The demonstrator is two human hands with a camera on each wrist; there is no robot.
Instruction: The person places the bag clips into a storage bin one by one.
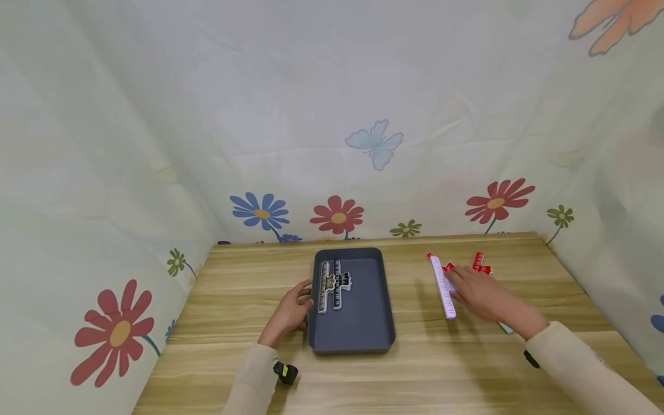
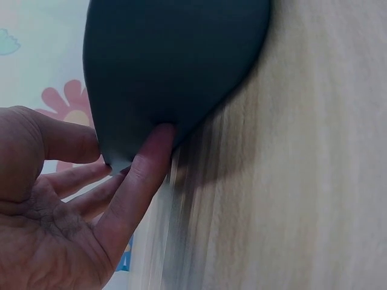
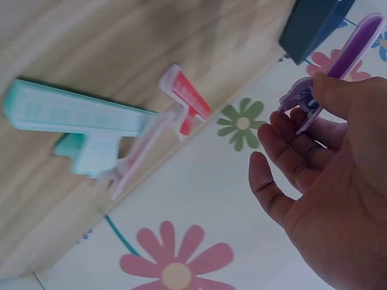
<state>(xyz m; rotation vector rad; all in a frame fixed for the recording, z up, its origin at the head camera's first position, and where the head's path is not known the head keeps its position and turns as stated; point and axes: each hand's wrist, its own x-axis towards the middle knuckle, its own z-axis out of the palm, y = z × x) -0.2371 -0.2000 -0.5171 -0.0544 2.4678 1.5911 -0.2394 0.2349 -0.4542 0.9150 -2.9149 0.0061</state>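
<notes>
My right hand [image 1: 477, 291] pinches a long purple clip [image 1: 442, 287] with piano-key marks, held up at the right of the table. In the right wrist view the clip [image 3: 363, 42] is seen edge-on between thumb and fingers. Partly behind it lies a red clip [image 1: 449, 267]. My left hand [image 1: 291, 306] touches the outer left wall of a dark grey tray [image 1: 365, 317] with its fingers fairly straight. Inside the tray, side by side at the left, lie a gold-and-black clip [image 1: 324, 288] and a black clip [image 1: 338, 294].
Another red clip [image 1: 478, 262] lies beyond my right hand. A mint-green clip [image 1: 505, 327] is mostly hidden under the right wrist; the right wrist view shows more of this green clip [image 3: 78, 112]. A flowered curtain [image 1: 290, 144] borders the wooden table [image 1: 244, 276].
</notes>
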